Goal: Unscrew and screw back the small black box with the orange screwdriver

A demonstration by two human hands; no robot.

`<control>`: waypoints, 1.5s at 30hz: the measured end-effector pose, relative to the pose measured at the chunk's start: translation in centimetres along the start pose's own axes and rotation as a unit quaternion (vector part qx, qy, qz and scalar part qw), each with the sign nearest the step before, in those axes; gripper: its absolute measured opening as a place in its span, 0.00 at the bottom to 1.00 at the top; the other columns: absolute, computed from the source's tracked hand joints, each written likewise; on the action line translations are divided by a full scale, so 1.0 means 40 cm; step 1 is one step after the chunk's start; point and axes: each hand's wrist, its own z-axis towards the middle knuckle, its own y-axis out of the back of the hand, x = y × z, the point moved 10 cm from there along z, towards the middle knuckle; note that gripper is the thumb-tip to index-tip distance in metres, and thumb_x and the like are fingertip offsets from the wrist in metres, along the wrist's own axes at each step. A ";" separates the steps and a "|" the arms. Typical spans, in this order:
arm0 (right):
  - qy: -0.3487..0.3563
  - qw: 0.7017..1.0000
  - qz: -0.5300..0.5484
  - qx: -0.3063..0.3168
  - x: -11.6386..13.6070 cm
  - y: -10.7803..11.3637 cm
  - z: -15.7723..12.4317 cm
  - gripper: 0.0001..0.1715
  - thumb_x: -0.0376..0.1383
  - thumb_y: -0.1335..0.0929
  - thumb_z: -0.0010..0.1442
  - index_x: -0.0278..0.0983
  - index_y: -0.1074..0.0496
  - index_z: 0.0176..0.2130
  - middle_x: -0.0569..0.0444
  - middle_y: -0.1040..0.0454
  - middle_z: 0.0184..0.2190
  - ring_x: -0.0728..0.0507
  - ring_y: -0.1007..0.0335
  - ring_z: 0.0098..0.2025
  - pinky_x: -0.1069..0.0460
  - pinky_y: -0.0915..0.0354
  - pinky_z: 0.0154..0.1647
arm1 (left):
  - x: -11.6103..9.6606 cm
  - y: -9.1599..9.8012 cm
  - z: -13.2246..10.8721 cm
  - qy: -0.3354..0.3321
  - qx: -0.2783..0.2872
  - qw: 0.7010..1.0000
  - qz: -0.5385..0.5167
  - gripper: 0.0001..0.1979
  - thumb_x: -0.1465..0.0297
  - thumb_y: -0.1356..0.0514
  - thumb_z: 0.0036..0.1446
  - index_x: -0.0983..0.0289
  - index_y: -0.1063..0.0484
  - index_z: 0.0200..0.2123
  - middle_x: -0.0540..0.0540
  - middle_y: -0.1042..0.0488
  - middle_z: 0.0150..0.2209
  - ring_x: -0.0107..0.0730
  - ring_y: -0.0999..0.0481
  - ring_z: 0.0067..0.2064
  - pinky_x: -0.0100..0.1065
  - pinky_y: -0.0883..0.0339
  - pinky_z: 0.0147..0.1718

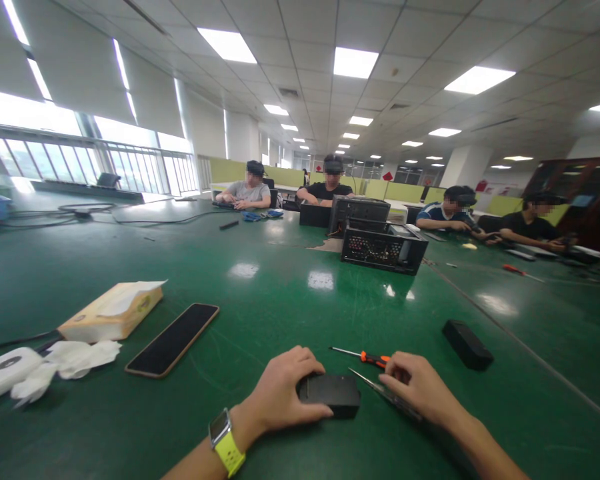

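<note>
My left hand [283, 393], with a yellow-strapped watch on the wrist, is curled over a small flat black box [333, 395] on the green table [260, 287], gripping it from the left. My right hand [420, 390] is closed round a thin metal tool [375, 388], tweezers by the look of it, whose tip points at the box. A small orange-handled screwdriver [363, 357] lies on the table just beyond both hands.
A second black box [467, 344] lies to the right. A phone [174, 338], a tissue box [111, 311], crumpled tissue [75, 360] and a white device [3, 373] lie left. Open computer cases [380, 243] stand mid-table. Several people sit at the far side.
</note>
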 end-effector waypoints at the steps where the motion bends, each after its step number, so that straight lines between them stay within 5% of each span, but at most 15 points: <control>1: -0.004 1.000 -0.004 -0.025 -0.008 0.013 0.002 0.14 0.43 0.34 0.60 0.37 0.27 0.29 0.54 0.28 0.27 0.44 0.33 0.29 0.51 0.40 0.31 | -0.001 0.000 0.000 -0.002 -0.001 1.000 0.000 0.23 0.54 0.29 0.46 0.63 0.24 0.40 0.56 0.25 0.37 0.42 0.27 0.38 0.36 0.32 0.37; 4: -0.008 0.998 0.002 -0.058 -0.036 0.031 0.008 0.12 0.41 0.32 0.58 0.37 0.26 0.40 0.51 0.26 0.36 0.42 0.31 0.37 0.49 0.36 0.39 | -0.002 -0.002 -0.001 -0.007 -0.001 1.000 -0.001 0.23 0.55 0.29 0.46 0.63 0.24 0.41 0.56 0.25 0.37 0.42 0.27 0.38 0.36 0.32 0.37; 7: -0.005 0.999 0.041 -0.026 -0.060 0.016 0.014 0.16 0.41 0.31 0.56 0.38 0.26 0.44 0.49 0.25 0.41 0.39 0.30 0.43 0.47 0.36 0.46 | -0.001 -0.002 -0.001 -0.007 -0.001 1.000 0.002 0.22 0.55 0.29 0.47 0.63 0.23 0.41 0.56 0.24 0.36 0.42 0.26 0.38 0.36 0.31 0.38; 10: -0.025 0.989 0.140 -0.038 -0.088 0.025 0.016 0.17 0.46 0.32 0.59 0.37 0.25 0.42 0.51 0.24 0.35 0.41 0.29 0.36 0.48 0.34 0.39 | -0.002 -0.001 -0.001 -0.008 -0.006 1.000 -0.001 0.21 0.56 0.30 0.48 0.63 0.23 0.41 0.56 0.24 0.36 0.41 0.27 0.38 0.36 0.31 0.37; 15: -0.067 0.886 0.436 -0.143 -0.121 0.063 -0.002 0.24 0.53 0.32 0.58 0.36 0.27 0.42 0.57 0.30 0.22 0.45 0.34 0.23 0.51 0.38 0.24 | -0.003 -0.002 -0.005 -0.004 -0.012 1.000 -0.018 0.19 0.59 0.29 0.47 0.63 0.23 0.40 0.56 0.24 0.37 0.41 0.27 0.38 0.35 0.32 0.37; 19: -0.067 0.833 0.528 -0.152 -0.108 0.064 -0.015 0.20 0.51 0.30 0.58 0.38 0.28 0.40 0.57 0.31 0.22 0.45 0.35 0.23 0.51 0.39 0.22 | -0.007 -0.001 -0.005 -0.008 -0.020 0.999 -0.024 0.16 0.60 0.31 0.49 0.63 0.23 0.39 0.55 0.24 0.36 0.40 0.27 0.38 0.35 0.32 0.37; 26: -0.053 0.864 0.486 -0.118 -0.102 0.050 -0.010 0.19 0.49 0.30 0.60 0.36 0.28 0.39 0.56 0.29 0.21 0.47 0.36 0.23 0.52 0.38 0.24 | -0.014 -0.001 0.001 -0.013 -0.023 1.000 0.002 0.15 0.64 0.31 0.47 0.64 0.22 0.38 0.55 0.23 0.35 0.40 0.27 0.36 0.35 0.33 0.35; 45: 0.001 0.903 0.405 -0.142 -0.082 0.100 -0.024 0.15 0.45 0.33 0.63 0.36 0.27 0.40 0.56 0.30 0.22 0.46 0.34 0.24 0.51 0.36 0.26 | -0.009 -0.001 -0.004 -0.018 -0.033 0.999 -0.023 0.15 0.63 0.31 0.48 0.64 0.23 0.39 0.55 0.25 0.36 0.40 0.28 0.38 0.36 0.32 0.37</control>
